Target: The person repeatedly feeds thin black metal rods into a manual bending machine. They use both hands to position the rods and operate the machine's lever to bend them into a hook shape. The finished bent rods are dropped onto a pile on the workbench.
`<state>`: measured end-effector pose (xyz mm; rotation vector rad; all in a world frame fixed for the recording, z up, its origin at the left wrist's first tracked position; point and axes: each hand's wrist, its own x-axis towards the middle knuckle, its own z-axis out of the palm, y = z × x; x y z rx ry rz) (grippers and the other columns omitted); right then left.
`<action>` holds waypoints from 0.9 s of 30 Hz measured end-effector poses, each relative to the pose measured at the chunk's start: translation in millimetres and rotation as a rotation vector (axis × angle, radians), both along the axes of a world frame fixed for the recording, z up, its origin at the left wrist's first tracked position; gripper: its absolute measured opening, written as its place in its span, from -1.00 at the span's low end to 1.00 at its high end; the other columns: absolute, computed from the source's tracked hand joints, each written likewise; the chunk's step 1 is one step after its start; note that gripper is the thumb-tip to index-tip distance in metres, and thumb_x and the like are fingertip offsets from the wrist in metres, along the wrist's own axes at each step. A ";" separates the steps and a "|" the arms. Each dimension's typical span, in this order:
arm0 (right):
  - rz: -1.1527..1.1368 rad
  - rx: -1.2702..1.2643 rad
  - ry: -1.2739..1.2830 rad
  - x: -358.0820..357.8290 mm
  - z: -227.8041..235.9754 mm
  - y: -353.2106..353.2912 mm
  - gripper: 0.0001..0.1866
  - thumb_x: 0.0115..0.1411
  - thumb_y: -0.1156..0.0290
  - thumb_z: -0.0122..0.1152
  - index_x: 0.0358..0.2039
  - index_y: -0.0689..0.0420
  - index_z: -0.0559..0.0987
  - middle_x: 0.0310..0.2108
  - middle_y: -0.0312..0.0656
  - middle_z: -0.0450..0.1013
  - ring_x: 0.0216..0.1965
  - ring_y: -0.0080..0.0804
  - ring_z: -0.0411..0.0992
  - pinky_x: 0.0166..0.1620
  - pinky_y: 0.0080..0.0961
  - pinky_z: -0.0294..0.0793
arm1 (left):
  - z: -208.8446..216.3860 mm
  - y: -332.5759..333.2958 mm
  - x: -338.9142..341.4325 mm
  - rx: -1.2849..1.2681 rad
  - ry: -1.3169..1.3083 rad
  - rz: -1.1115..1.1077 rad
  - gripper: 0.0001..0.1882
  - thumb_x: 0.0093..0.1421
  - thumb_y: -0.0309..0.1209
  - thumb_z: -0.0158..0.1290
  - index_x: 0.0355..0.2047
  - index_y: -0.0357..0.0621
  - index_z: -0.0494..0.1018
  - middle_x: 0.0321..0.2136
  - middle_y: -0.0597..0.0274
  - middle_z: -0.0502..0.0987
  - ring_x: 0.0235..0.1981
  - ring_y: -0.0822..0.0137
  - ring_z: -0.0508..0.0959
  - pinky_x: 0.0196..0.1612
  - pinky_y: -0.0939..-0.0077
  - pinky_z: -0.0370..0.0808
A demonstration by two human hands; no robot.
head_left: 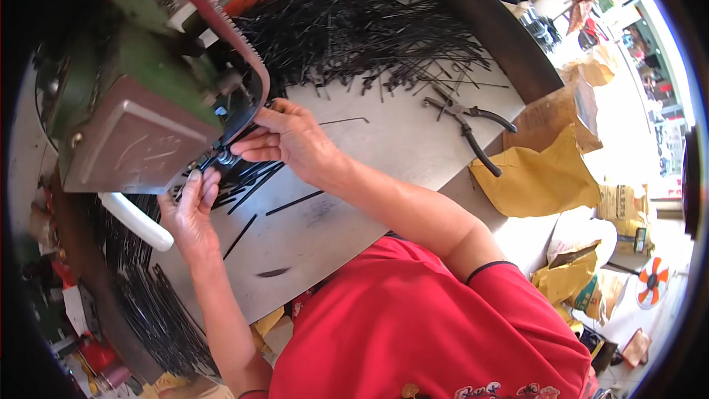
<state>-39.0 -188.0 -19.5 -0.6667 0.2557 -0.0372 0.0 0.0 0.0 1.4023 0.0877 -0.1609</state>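
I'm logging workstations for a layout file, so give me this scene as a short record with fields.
Left hand: at the machine's lower edge, fingers bent; grip unclear
Right hand: beside the machine, fingers toward a small metal part; grip unclear
Machine: green and brown, at left
White tube: juts from below the machine
Rods: black, heaped on the table's far side, more along its left
Table: grey, dark raised rim
Pliers: on the table, handles spread
Beyond table, right: yellow bag, orange-bladed fan
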 end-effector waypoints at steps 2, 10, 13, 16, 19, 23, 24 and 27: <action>-0.034 0.018 -0.007 4.2 8.7 5.3 -0.72 0.30 0.21 0.04 -0.21 0.19 0.38 -0.33 0.02 0.52 -0.31 -0.21 0.58 -0.30 -0.46 0.61 | 2.6 1.3 10.0 -0.021 0.020 0.051 -0.66 0.18 -0.54 0.07 -0.05 -0.29 0.29 -0.25 0.01 0.53 -0.30 0.23 0.63 -0.32 0.62 0.60; -0.051 -1.071 0.133 -56.6 23.6 -57.4 -0.72 0.27 0.20 0.08 -0.15 0.14 0.49 -0.34 -0.17 0.54 -0.40 -0.43 0.55 -0.37 -0.55 0.53 | -24.5 4.2 -9.9 -0.437 0.176 0.141 -0.76 0.32 -0.30 -0.08 -0.17 -0.22 0.43 -0.29 0.22 0.56 -0.19 0.40 0.56 -0.08 0.56 0.51; -0.498 -2.068 0.263 -60.1 7.5 -116.6 -0.79 0.16 0.28 0.15 -0.19 -0.02 0.53 -0.38 -0.18 0.51 -0.48 -0.17 0.53 -0.44 -0.29 0.47 | -9.3 4.8 -15.3 -0.393 0.195 0.172 -0.79 0.30 -0.28 -0.04 -0.20 -0.13 0.45 -0.42 0.34 0.51 -0.39 0.51 0.50 -0.24 0.67 0.43; -0.488 -2.315 0.366 -57.5 4.3 -140.6 -0.85 0.14 0.33 0.14 -0.25 -0.08 0.54 -0.41 -0.22 0.44 -0.46 -0.18 0.52 -0.46 -0.24 0.45 | -8.6 0.1 -21.1 -0.462 0.239 0.090 -0.80 0.27 -0.26 0.01 -0.22 -0.11 0.45 -0.55 0.44 0.39 -0.55 0.59 0.35 -0.43 0.70 0.29; -0.452 -2.425 0.389 -60.7 2.2 -148.9 -0.89 0.12 0.36 0.15 -0.30 -0.10 0.52 -0.44 -0.24 0.40 -0.45 -0.17 0.51 -0.47 -0.24 0.44 | 2.6 -14.6 -30.8 -0.415 0.251 0.056 -0.82 0.24 -0.33 0.02 -0.22 -0.15 0.46 -0.53 0.40 0.41 -0.54 0.58 0.37 -0.47 0.71 0.31; -0.711 -2.530 0.095 -64.9 16.8 -143.1 -0.85 0.08 0.41 0.19 -0.30 -0.11 0.56 -0.38 -0.34 0.47 -0.49 -0.26 0.50 -0.49 -0.31 0.45 | 0.6 -12.3 -31.6 -0.372 0.270 0.016 -0.81 0.21 -0.38 0.03 -0.23 -0.23 0.45 -0.48 0.29 0.49 -0.49 0.53 0.44 -0.46 0.69 0.39; -0.725 -2.451 -0.021 -61.2 27.3 -129.8 -0.83 0.07 0.44 0.20 -0.30 -0.10 0.57 -0.39 -0.35 0.49 -0.50 -0.29 0.51 -0.50 -0.36 0.45 | -3.9 -10.1 -32.5 -0.358 0.258 -0.002 -0.81 0.20 -0.39 0.04 -0.22 -0.23 0.45 -0.47 0.28 0.50 -0.48 0.53 0.45 -0.46 0.72 0.41; -0.766 -2.237 -0.460 -53.0 56.7 -83.2 -0.75 0.01 0.56 0.21 -0.28 -0.04 0.59 -0.49 -0.38 0.52 -0.55 -0.44 0.51 -0.58 -0.53 0.42 | 2.4 -19.9 -39.7 -0.225 0.229 0.043 -0.83 0.17 -0.45 0.08 -0.23 -0.21 0.46 -0.49 0.28 0.52 -0.53 0.54 0.48 -0.48 0.71 0.43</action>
